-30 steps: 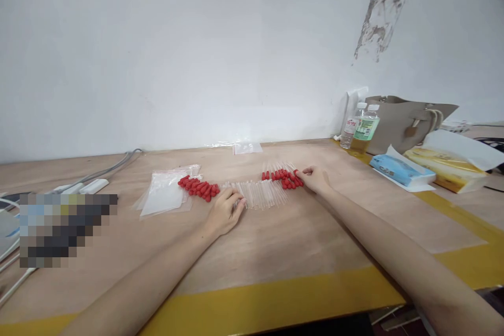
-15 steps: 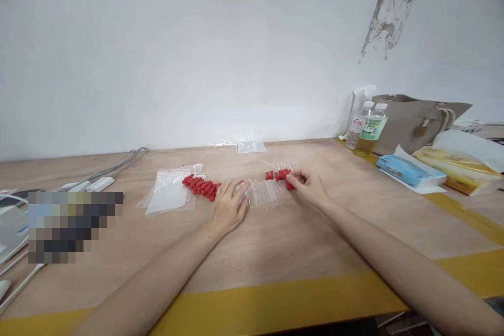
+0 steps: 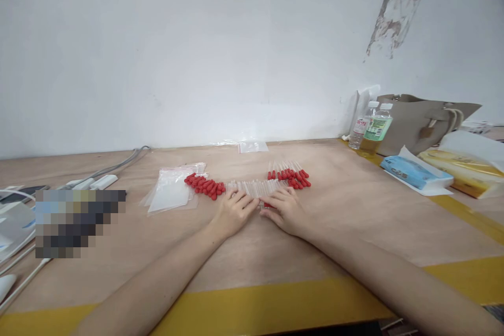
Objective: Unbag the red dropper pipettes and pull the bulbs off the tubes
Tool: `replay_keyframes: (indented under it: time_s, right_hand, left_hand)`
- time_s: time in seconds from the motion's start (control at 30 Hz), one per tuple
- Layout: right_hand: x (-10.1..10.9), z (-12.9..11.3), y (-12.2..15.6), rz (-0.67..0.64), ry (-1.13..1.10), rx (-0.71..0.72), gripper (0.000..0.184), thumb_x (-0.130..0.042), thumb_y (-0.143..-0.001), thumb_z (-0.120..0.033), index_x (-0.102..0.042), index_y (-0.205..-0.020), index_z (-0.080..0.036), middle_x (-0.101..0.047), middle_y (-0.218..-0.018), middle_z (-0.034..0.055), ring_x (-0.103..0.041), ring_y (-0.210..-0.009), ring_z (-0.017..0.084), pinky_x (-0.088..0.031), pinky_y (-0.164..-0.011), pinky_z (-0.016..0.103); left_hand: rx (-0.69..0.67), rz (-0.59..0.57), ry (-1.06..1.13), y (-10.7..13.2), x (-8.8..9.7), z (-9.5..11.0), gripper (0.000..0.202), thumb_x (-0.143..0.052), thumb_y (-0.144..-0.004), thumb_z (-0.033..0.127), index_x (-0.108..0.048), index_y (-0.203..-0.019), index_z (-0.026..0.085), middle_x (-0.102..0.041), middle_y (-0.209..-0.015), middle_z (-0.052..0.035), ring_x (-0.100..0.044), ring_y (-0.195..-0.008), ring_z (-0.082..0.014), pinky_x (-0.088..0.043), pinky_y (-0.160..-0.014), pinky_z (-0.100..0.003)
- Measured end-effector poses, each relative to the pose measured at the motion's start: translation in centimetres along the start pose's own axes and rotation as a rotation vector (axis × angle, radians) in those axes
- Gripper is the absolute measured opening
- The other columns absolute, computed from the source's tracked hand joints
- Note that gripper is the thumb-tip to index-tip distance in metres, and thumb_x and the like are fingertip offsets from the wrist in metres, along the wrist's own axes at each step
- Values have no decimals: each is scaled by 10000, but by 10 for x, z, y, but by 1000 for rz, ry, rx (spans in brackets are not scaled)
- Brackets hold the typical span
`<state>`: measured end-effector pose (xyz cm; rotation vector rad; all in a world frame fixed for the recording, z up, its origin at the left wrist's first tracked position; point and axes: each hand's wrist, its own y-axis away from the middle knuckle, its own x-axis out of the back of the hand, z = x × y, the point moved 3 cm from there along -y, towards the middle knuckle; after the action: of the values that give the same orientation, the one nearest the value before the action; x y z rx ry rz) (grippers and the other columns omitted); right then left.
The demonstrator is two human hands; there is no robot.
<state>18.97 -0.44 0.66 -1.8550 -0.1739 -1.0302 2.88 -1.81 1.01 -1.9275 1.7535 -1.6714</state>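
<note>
A row of thin clear tubes (image 3: pixel 258 188) lies side by side on the wooden table. Over its near left end my left hand (image 3: pixel 235 212) rests, fingers apart and bent down onto the tubes. My right hand (image 3: pixel 286 212) is at the near right end, its fingertips almost meeting the left ones. A small red cap (image 3: pixel 267 205) shows between its thumb and fingers; whether a tube is attached is hidden. Beside my left hand lies a pile of red caps (image 3: pixel 205 185). Behind my right hand are several red-capped clear tubes (image 3: pixel 293 176), caps facing me.
Clear zip bags (image 3: pixel 169 191) lie left of the caps, another bag (image 3: pixel 253 147) by the wall. Cables and a white adapter (image 3: pixel 103 182) are at far left. Two bottles (image 3: pixel 376 128), a grey bag (image 3: pixel 409 123) and tissue packs (image 3: pixel 417 172) stand right. Yellow tape (image 3: pixel 275 299) edges the table.
My right hand has moved left and nearer, from the red-capped tubes to the near end of the clear tubes, with a red cap in it. My left hand has shifted slightly.
</note>
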Motion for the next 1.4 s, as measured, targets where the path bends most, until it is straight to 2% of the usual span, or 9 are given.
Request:
replay_keyframes:
  time_s: [0.13, 0.37, 0.73, 1.0, 1.07, 1.17, 1.23, 1.3, 1.4]
  right_hand:
    - [-7, 0, 3, 17, 109, 82, 197, -470, -855, -304, -637, -845, -199, -643, -680, 22, -507, -683, 124, -250, -732, 313]
    - [5, -3, 4, 111, 233, 166, 196, -483, -848, -284, -635, -751, -208, -614, -591, -13, -472, -671, 108, -196, -830, 354]
    - [3, 2, 9, 175, 272, 250, 118, -509, -833, -240, -625, -819, -224, -600, -583, -33, -474, -681, 98, -180, -883, 373]
    - [11, 7, 11, 154, 306, 359, 131, -497, -841, -231, -626, -864, -223, -635, -662, -14, -510, -733, 114, -274, -804, 329]
    - [18, 18, 10, 154, 268, 279, 141, -501, -835, -231, -640, -855, -220, -649, -691, -1, -525, -743, 127, -315, -776, 314]
    - [32, 44, 8, 233, 134, -2, 178, -497, -831, -280, -659, -873, -218, -657, -763, 25, -545, -734, 141, -379, -736, 297]
    - [37, 61, 7, 270, 5, -175, 225, -471, -838, -326, -663, -899, -224, -634, -809, 37, -554, -737, 143, -418, -711, 285]
    - [40, 75, 6, 264, -86, -285, 259, -452, -837, -352, -667, -893, -221, -592, -816, 44, -553, -748, 147, -440, -693, 279]
    - [43, 98, 8, 248, -80, -433, 286, -445, -826, -343, -662, -913, -179, -539, -771, 51, -539, -731, 158, -443, -689, 290]
  left_hand:
    - [-28, -5, -52, -2, 2, 5, 109, -463, -850, 179, -571, -856, 184, -579, -665, 9, -485, -688, -133, -319, -765, -338]
    - [-39, -18, -46, -6, 7, 8, 147, -453, -851, 200, -575, -773, 176, -549, -602, 13, -471, -668, -129, -292, -822, -378]
    - [-5, -39, 71, -3, 12, 4, 196, -444, -849, 199, -564, -699, 164, -527, -563, 15, -451, -638, -126, -306, -789, -370]
    - [25, -35, 98, 2, 17, 5, 182, -434, -855, 197, -584, -759, 160, -566, -615, -4, -508, -662, -130, -355, -746, -333]
    - [84, -19, 94, 7, 18, -3, 193, -434, -855, 201, -586, -743, 160, -573, -620, -11, -523, -665, -134, -373, -715, -313]
    - [269, 19, 86, 14, 19, -21, 218, -414, -870, 230, -599, -778, 163, -584, -659, -25, -533, -645, -131, -390, -612, -256]
    - [376, 1, 93, 15, 16, -31, 229, -391, -880, 241, -605, -846, 167, -584, -705, -32, -542, -652, -130, -397, -571, -234]
    - [437, -43, 107, 13, 12, -36, 232, -377, -879, 217, -590, -953, 164, -577, -774, -44, -550, -695, -138, -416, -586, -231]
    - [463, -93, 129, 9, 6, -41, 275, -370, -851, 156, -547, -1061, 143, -539, -822, -63, -538, -732, -153, -441, -616, -247]
